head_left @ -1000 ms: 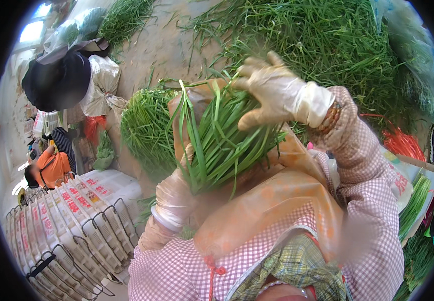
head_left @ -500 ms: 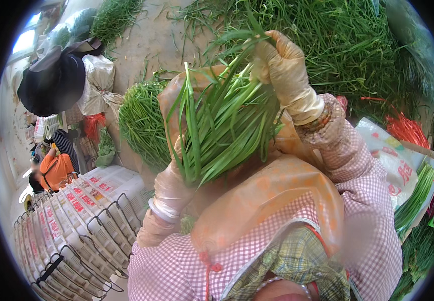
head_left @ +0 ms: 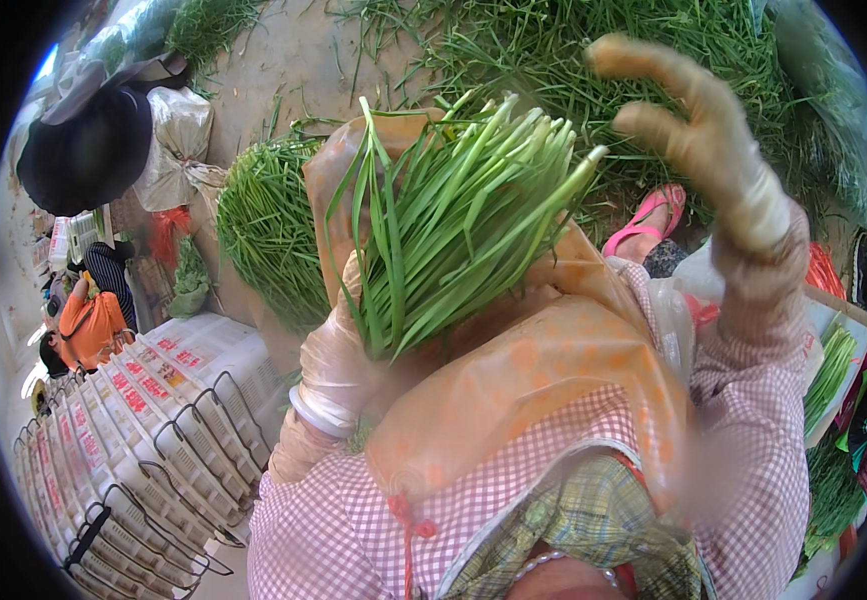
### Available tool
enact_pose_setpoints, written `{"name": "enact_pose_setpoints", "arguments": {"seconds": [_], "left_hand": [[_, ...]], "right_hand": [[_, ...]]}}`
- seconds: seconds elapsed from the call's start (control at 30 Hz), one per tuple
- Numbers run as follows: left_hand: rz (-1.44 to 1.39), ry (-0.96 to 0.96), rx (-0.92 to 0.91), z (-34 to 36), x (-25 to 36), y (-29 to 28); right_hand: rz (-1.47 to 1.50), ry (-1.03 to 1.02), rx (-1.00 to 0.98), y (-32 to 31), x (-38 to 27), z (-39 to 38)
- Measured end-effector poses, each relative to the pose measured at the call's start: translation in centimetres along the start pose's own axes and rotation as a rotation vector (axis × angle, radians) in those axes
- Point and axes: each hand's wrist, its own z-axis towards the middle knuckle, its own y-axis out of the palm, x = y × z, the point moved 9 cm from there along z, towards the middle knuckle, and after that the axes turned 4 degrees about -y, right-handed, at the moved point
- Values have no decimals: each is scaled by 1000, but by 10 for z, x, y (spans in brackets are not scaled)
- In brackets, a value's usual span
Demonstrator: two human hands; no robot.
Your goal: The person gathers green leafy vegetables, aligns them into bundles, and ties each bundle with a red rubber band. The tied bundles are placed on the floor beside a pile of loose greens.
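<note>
A thick bunch of garlic chives (head_left: 463,225) is gripped at its lower left by my gloved left hand (head_left: 336,345). Pale stem ends point up and right, with one stalk sticking out beyond the others. My gloved right hand (head_left: 698,125) is raised to the right of the bunch, fingers apart and blurred, holding nothing that I can see. Behind it lies a large heap of loose greens (head_left: 523,55). Another thick bundle of chives (head_left: 263,225) lies left of the held bunch. An orange-patterned plastic apron (head_left: 493,390) covers my lap under the bunch.
White plastic crates (head_left: 153,410) with wire handles stand at lower left. Beyond them is a person in orange (head_left: 95,325). A round black object (head_left: 83,155) and a tied whitish sack (head_left: 173,140) are at upper left. A pink-sandalled foot (head_left: 645,220) shows right of the bunch.
My right hand has let go of the stem end and swung right, its fingers opening. My left hand keeps the bunch nearly in place. The pale stem ends now show.
</note>
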Motion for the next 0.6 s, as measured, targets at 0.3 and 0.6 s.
{"name": "enact_pose_setpoints", "arguments": {"seconds": [0.3,0.6], "left_hand": [[58,54,84,5,7,4],[76,88,120,6,13,11]], "right_hand": [[-376,-469,312,86,-76,-5],[-735,256,324,-35,-16,-16]]}}
